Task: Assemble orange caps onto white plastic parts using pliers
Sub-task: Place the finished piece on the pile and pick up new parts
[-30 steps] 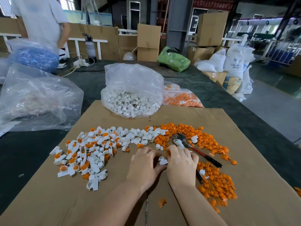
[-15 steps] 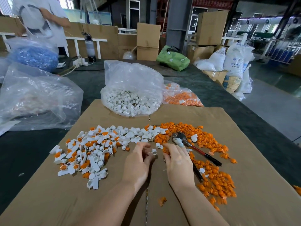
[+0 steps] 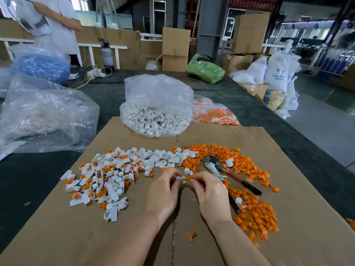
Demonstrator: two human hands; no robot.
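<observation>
My left hand [image 3: 164, 191] pinches a small white plastic part [image 3: 181, 178] between its fingertips, just above the cardboard sheet [image 3: 134, 237]. My right hand [image 3: 210, 194] pinches an orange cap [image 3: 189, 178] right beside that part; the two pieces touch or nearly touch. The pliers [image 3: 228, 173], with red and black handles, lie untouched on the cardboard to the right of my right hand. A spread of white parts [image 3: 119, 169], some with orange caps fitted, lies to the left. Loose orange caps [image 3: 251, 206] are scattered to the right.
A clear bag of white parts [image 3: 155, 112] and a bag of orange caps [image 3: 215, 114] stand at the cardboard's far edge. A large crumpled plastic bag [image 3: 42, 116] sits on the dark table at left. A person [image 3: 55, 22] stands at the back left by boxes.
Both hands have lifted off the cardboard and moved a little away from me. My left hand picked up a white part and my right an orange cap, and they brought the pieces together.
</observation>
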